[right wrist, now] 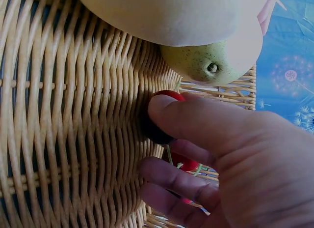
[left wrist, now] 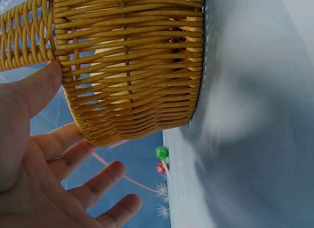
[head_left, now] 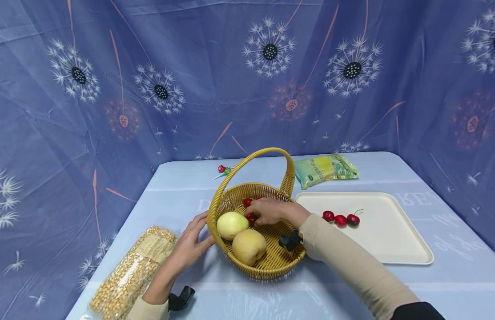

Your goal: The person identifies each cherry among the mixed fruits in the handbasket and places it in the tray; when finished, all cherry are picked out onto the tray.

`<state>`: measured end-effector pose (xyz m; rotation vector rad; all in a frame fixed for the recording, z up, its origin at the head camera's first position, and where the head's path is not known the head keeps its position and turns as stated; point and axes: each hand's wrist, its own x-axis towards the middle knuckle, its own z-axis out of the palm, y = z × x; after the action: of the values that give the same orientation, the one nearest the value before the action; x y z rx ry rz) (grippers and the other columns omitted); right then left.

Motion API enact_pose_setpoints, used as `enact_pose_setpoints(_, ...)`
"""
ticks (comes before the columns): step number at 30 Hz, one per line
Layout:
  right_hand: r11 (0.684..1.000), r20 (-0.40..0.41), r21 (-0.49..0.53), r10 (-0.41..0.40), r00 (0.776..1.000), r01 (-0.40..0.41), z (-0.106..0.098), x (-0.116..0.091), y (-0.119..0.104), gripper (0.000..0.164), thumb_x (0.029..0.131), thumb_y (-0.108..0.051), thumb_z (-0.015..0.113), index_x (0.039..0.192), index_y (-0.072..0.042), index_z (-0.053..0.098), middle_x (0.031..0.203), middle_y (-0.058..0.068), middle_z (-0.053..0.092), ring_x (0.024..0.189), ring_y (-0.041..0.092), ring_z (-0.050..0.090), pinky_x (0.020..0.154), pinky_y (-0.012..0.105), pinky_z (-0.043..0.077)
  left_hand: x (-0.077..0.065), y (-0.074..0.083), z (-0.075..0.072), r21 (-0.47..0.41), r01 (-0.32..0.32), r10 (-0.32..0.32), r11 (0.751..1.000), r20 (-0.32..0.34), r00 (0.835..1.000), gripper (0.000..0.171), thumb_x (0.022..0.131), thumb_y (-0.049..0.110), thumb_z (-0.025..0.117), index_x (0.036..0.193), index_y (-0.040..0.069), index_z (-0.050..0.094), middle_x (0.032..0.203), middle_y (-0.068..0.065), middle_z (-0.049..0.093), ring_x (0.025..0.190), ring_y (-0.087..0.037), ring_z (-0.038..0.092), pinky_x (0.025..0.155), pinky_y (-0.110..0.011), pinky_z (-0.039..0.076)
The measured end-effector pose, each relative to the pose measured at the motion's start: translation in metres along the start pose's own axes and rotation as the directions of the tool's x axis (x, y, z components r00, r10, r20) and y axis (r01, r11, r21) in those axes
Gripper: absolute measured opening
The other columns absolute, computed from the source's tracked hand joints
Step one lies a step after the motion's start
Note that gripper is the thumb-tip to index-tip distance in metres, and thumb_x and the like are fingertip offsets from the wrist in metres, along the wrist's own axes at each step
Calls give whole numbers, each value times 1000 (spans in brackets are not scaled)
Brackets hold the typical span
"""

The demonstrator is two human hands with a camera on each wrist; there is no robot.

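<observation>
A round wicker basket (head_left: 267,270) with a tall arched handle stands mid-table. My left hand (head_left: 191,243) touches its left side near the handle's foot; the thumb and two fingers (left wrist: 73,161) meet the wicker, while the others extend free. Reaching inside, my right hand (head_left: 269,210) pinches a dark red cherry (right wrist: 156,129) between thumb and fingers, low by the woven wall. Another cherry (head_left: 247,202) lies behind that hand, partly hidden. A speckled pale green fruit (head_left: 232,225) and a larger yellow fruit (head_left: 249,247) sit in the basket's left part.
To the right, a cream tray (head_left: 395,240) bears three cherries (head_left: 340,221). Behind it lies a green-yellow packet (head_left: 325,170). Red and green lollipops (head_left: 224,170) are at the back. A bag of corn kernels (head_left: 131,275) lies at left, beside my left forearm.
</observation>
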<state>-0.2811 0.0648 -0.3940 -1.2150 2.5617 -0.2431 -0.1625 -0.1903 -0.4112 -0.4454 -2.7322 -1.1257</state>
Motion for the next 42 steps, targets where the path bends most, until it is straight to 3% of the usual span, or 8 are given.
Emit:
enact_pose_setpoints(8,1000,-5,-4,0,1000,0,1,-1,1,35,86,-18,68,120,-22,63,120,-3,62,117,16,55,101,36,44,0,1,0,-4,3,-3,1000,0,1000,58,85,35,68,137,18,49,148,-5,40,138,-34,34,107,-63,29)
enact_pose_setpoints(16,999,-54,42,-9,998,12,-5,-4,4,35,85,-17,68,119,-20,64,118,-1,62,116,19,55,103,38,42,0,1,0,-1,5,-5,1000,-3,1000,58,85,35,68,137,18,49,148,-4,40,138,-34,34,107,-63,30)
enact_pose_setpoints(22,995,-113,89,-34,993,44,-17,-12,1,35,86,-18,68,120,-15,64,117,-1,62,109,17,56,97,37,44,0,1,-1,0,-2,2,1000,-5,1000,58,85,35,68,137,18,49,148,-5,41,138,-34,34,107,-63,30)
enact_pose_setpoints(28,991,-163,113,-47,986,66,-30,-28,-2,34,88,-20,66,122,-17,63,106,-4,60,87,11,53,79,29,45,0,1,-1,2,-8,8,1000,-6,1000,58,85,34,68,137,17,50,147,-5,41,137,-34,35,107,-63,30)
enact_pose_setpoints(42,986,-306,130,-61,950,106,-50,-77,3,36,89,-21,65,124,-23,61,106,-7,61,83,8,53,71,26,47,0,1,-2,8,-9,9,1000,-2,1000,59,85,35,68,138,17,48,148,-6,40,138,-35,34,107,-64,30)
